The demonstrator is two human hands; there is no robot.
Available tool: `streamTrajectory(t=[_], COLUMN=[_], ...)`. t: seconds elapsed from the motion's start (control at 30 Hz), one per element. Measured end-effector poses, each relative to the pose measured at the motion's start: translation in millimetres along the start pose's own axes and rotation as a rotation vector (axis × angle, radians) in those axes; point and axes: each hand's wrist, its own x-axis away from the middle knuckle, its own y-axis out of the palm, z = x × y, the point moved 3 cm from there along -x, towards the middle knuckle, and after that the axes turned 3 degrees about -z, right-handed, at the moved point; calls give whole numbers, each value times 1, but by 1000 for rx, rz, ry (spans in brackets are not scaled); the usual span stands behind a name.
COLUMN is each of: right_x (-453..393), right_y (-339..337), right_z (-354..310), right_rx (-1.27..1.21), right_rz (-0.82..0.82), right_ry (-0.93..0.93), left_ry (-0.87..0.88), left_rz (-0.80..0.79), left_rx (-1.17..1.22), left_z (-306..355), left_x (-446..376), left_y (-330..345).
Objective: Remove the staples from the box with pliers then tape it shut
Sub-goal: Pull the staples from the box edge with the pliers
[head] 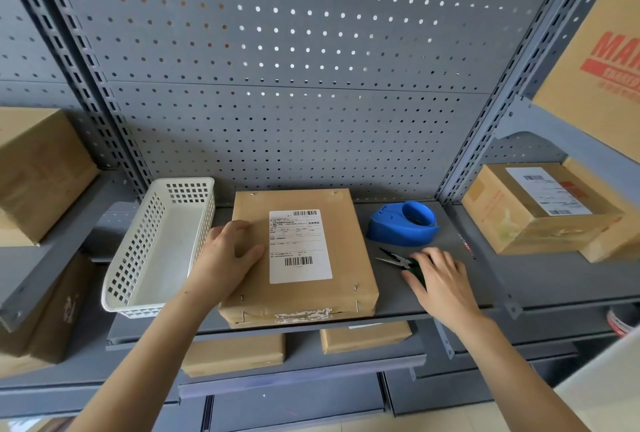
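Centrally on the grey shelf (450,296) lies the flat cardboard box (298,258), its near edge at the shelf's front edge, a white label (298,246) on top and staples (355,288) near its corners. The left hand (225,255) rests on the box's left side, fingers relaxed and flat. Just right of the box lie the pliers (394,260), tips open; the right hand (440,279) covers their green handles, fingers curling over them. Behind the pliers sits a blue tape dispenser (403,225). A white basket (156,244) stands at the shelf's left edge.

Box (298,255) sits between basket (157,248) (left) and pliers (398,261).
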Motion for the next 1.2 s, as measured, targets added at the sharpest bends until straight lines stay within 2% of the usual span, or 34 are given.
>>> streamTrajectory(t=[0.4, 0.63, 1.2], right_x=[-11, -44, -132], right_y=[-44, -79, -86], right_z=[-12, -59, -168], right_rx=[-167, -215, -268], right_rz=[237, 315, 190], right_ry=[8, -126, -376], left_ry=[17, 52, 86], left_rz=[1, 5, 32], left_rx=[19, 30, 94], left_z=[-6, -10, -16], left_x=[-4, -2, 1], left_y=[3, 3, 6])
